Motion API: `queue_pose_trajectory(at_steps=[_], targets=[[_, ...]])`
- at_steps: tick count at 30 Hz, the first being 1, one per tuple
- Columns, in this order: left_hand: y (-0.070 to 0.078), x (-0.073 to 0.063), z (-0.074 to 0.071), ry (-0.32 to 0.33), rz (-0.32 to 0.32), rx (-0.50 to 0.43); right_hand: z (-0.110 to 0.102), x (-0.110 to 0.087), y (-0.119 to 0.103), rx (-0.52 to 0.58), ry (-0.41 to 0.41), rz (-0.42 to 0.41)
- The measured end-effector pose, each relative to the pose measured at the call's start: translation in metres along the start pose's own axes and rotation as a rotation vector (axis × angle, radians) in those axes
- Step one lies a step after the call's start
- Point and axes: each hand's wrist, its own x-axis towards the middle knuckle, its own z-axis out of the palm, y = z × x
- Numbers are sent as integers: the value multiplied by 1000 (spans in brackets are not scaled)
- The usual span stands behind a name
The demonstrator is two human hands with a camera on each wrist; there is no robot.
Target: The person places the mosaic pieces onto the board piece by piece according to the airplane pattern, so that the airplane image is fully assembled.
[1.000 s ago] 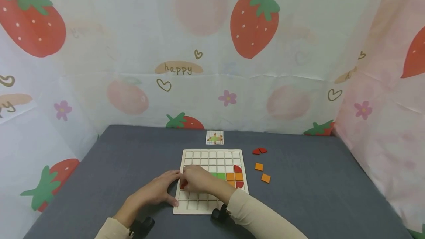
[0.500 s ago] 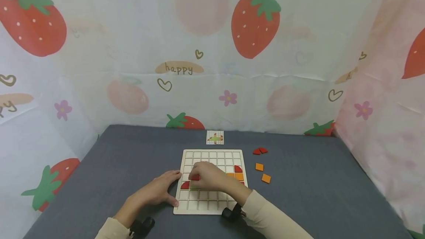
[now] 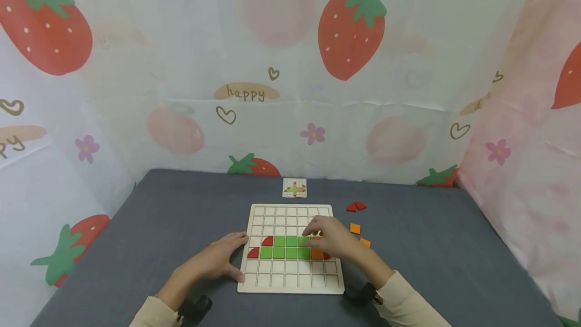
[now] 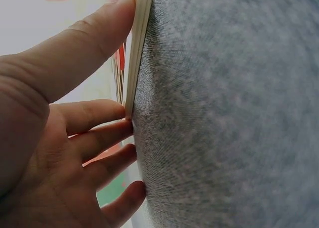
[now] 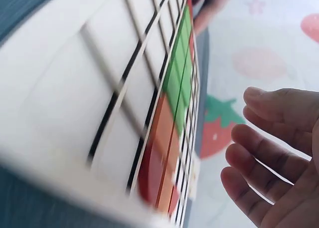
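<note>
A pale wooden grid board lies on the dark table. Two rows of its squares hold green tiles, orange tiles and red quarter-round pieces at the ends. My left hand rests against the board's left edge, fingers spread; in the left wrist view the thumb lies along the rim. Over the right part of the board hovers my right hand, hiding some tiles there. Its fingers are loosely bent with nothing between them in the right wrist view.
Right of the board lie two loose orange squares, one partly behind the right hand, and two loose red quarter-rounds. A small pattern card lies behind the board. A strawberry-print curtain surrounds the table.
My right hand has moved from the board's left end to its right side, uncovering green tiles and a red quarter-round in the upper filled row. My left hand stays put.
</note>
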Motion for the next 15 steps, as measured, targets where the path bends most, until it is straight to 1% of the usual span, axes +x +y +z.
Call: queue_pose_trajectory(at_steps=[5, 9, 13, 15], targets=[[-2, 1, -2, 8, 8, 12, -16, -13, 17, 2, 58, 49], [-2, 2, -3, 15, 11, 6, -25, -22, 31, -32, 105, 83], [-1, 1, -1, 11, 6, 0, -30, -35, 44, -66, 125, 155], [0, 0, 0, 10, 5, 5, -33, -41, 51, -71, 124, 209]])
